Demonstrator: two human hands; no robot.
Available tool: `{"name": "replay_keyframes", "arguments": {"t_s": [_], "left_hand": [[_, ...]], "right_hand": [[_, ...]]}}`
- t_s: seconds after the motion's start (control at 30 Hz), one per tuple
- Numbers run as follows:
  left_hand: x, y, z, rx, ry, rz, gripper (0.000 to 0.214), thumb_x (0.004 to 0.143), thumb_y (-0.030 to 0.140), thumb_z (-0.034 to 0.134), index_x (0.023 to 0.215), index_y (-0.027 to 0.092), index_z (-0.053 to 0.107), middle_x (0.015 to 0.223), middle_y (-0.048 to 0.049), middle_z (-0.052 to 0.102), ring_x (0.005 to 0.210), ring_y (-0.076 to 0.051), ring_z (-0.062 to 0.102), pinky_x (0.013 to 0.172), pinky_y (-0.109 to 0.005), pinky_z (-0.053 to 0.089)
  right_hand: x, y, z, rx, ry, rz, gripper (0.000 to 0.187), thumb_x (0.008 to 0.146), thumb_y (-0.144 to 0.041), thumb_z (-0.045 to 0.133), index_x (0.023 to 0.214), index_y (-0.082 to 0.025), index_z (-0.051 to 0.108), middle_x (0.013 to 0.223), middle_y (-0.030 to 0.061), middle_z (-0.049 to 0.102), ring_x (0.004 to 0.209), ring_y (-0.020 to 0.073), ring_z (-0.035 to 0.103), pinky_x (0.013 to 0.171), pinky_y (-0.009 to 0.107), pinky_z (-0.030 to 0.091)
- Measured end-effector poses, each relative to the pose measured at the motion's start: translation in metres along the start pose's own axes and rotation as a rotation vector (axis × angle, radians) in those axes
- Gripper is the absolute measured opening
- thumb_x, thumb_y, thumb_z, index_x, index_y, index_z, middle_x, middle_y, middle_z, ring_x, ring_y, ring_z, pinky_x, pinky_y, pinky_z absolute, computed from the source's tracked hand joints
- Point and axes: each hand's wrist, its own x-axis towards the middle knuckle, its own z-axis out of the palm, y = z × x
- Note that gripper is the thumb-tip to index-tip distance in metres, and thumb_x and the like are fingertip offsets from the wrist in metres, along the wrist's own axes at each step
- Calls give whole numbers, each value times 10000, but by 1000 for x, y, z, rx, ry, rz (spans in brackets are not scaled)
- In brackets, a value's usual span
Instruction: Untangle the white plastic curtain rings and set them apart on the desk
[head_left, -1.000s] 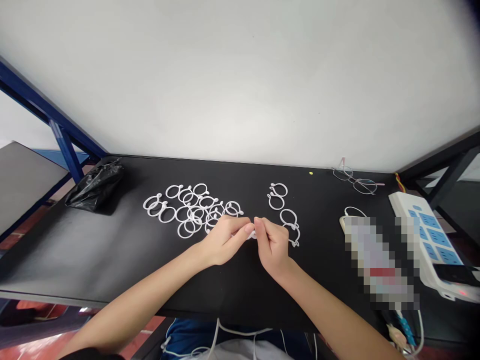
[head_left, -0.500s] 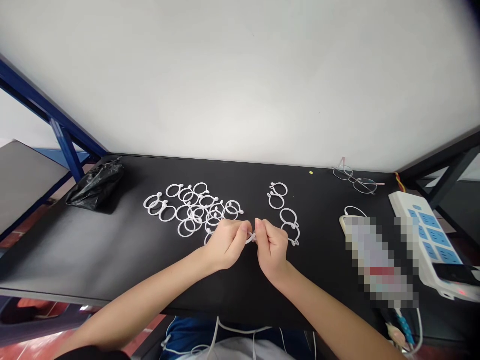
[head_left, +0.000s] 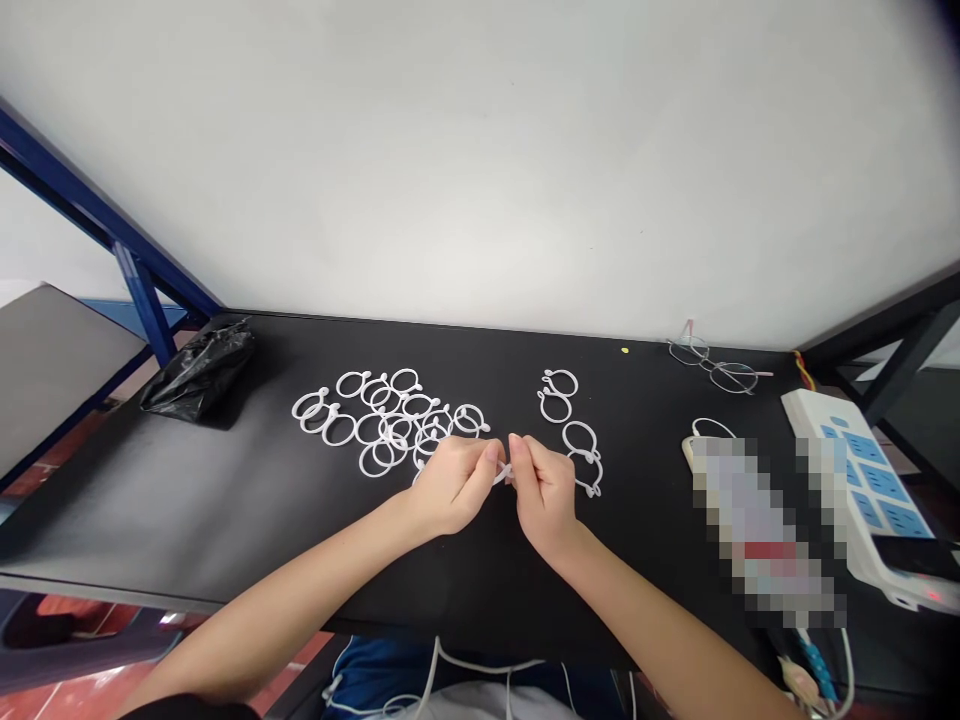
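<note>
Both hands meet over the black table, and between their fingertips is a small white plastic ring (head_left: 501, 474), mostly hidden by the fingers. My left hand (head_left: 450, 487) pinches it from one side and my right hand (head_left: 544, 495) from the other. Just left of my left hand lies a tangled pile of white split rings (head_left: 339, 430), some overlapping. My left hand's edge covers part of the pile. A smaller group of linked white rings (head_left: 556, 406) sits beyond and beside my right hand.
The black table (head_left: 225, 490) runs along a white wall. A black plastic bag (head_left: 199, 372) sits at the back left, and glasses (head_left: 712, 362) at the back right. A pixelated object (head_left: 757, 530) and a white power strip (head_left: 862, 480) lie at the right.
My fingers have shifted slightly on the small ring, with my left hand closer to my right than a second ago. The whole view has tilted a little; the rings on the table have not moved.
</note>
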Motion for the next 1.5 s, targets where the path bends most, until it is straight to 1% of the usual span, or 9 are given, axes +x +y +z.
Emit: {"name": "replay_keyframes", "arguments": {"t_s": [0.13,0.23,0.37,0.47,0.6,0.7,0.83,1.27,1.5], "left_hand": [[2,1,-2,101,-21,-37,451,985,420,308,626,174,426,544,33,394,492,-94,369,523,-241,306],[3,2,-4,205,19,-59,443,953,491,388,662,169,479,535,44,399,484,-92,380,521,-231,314],[6,0,-9,439,122,6,385,951,490,422,815,162,571,611,20,503,534,-109,446,532,-233,335],[9,-7,-9,606,169,83,400,911,541,502,813,161,583,637,-5,558,582,-133,485,542,-246,351],[12,-16,-6,726,159,111,372,886,521,564,770,168,588,664,-32,590,679,-181,508,621,-297,401],[12,-20,-4,774,107,86,308,877,465,604,789,170,604,776,-55,625,764,-209,522,698,-349,414],[12,-22,-3,775,46,47,249,876,407,626,800,170,610,826,-55,631,806,-218,525,726,-365,406],[11,-23,-4,778,37,99,276,884,416,622,787,158,601,826,-56,616,830,-220,541,790,-386,415],[11,-24,-3,796,72,148,270,892,407,618,803,152,607,842,-58,620,843,-215,549,849,-398,430]], "right_hand": [[4,2,-4,42,-53,45,416,994,-264,424,595,-204,320,518,-65,316,441,67,310,427,230,271],[7,0,-6,84,-20,103,332,997,-285,424,677,-200,437,562,-51,432,475,82,418,464,221,364],[14,0,-10,8,74,64,172,983,-281,445,900,-202,573,945,71,649,857,178,640,737,316,537],[21,10,-17,-257,29,23,151,953,-292,496,1030,-212,598,1275,134,581,1230,268,530,1011,460,454],[28,34,-29,-596,-100,80,427,955,-335,457,1357,-189,464,1514,179,376,1397,336,357,1085,564,351],[30,48,-36,-740,-192,168,448,951,-363,449,1350,-161,484,1523,179,373,1430,373,291,1101,632,275],[29,53,-38,-750,-285,214,418,950,-361,442,1301,-152,529,1478,170,448,1387,350,379,1107,625,263],[29,56,-38,-836,-204,186,380,907,-374,520,1196,-154,631,1265,156,593,1132,351,533,980,535,405],[29,56,-38,-823,-174,143,355,918,-373,503,1154,-140,632,1215,147,614,1155,327,560,1101,609,266]]}}
